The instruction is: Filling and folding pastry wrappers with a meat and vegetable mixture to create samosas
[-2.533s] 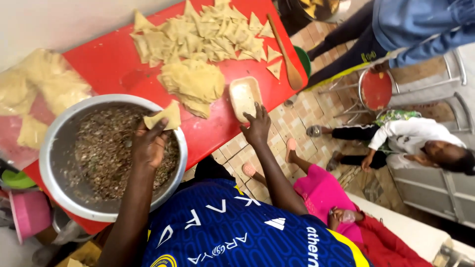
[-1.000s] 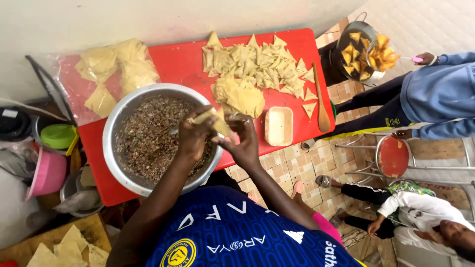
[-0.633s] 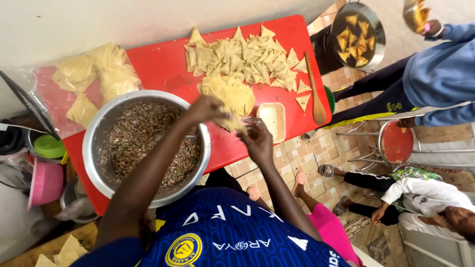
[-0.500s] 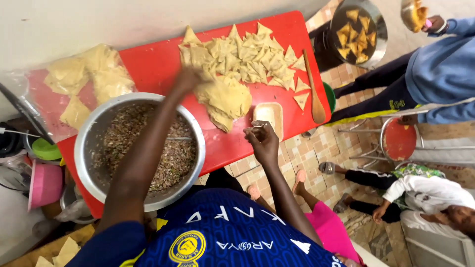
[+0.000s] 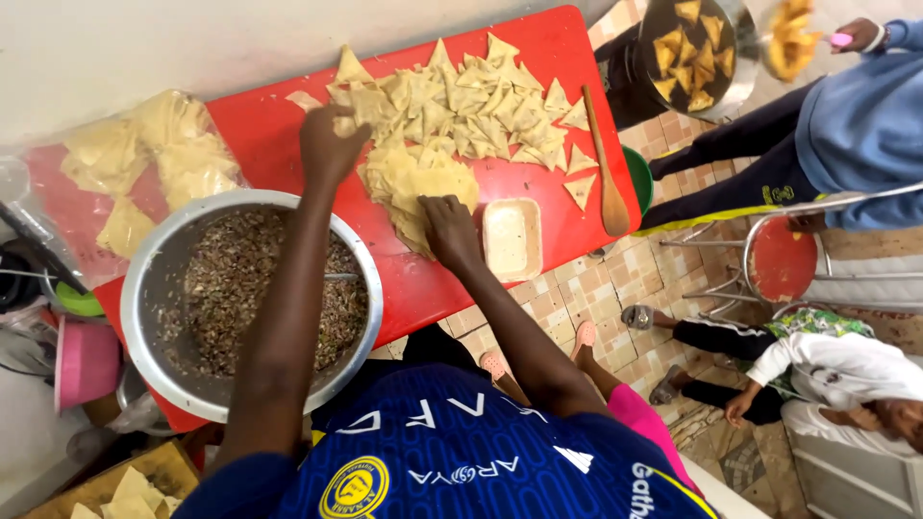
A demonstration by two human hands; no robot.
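While filling fills bowl (image 5: pixel 154 279), hands (image 5: pixel 332 144) touch pastry (image 5: pixel 413 183).

The setting was an informal home cooking area. A red table (image 5: pixel 567 58) stood on a tiled floor (image 5: pixel 567 308) against a plain wall (image 5: pixel 144 48). A frying pan (image 5: pixel 697 43) of pastries sat beside it, and a stool (image 5: pixel 781 261) stood nearby.

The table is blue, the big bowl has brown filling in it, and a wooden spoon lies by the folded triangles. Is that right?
Not quite. The table is red, not blue, as the head view shows. The rest holds: the big bowl has brown filling in it, and a wooden spoon lies by the folded triangles.
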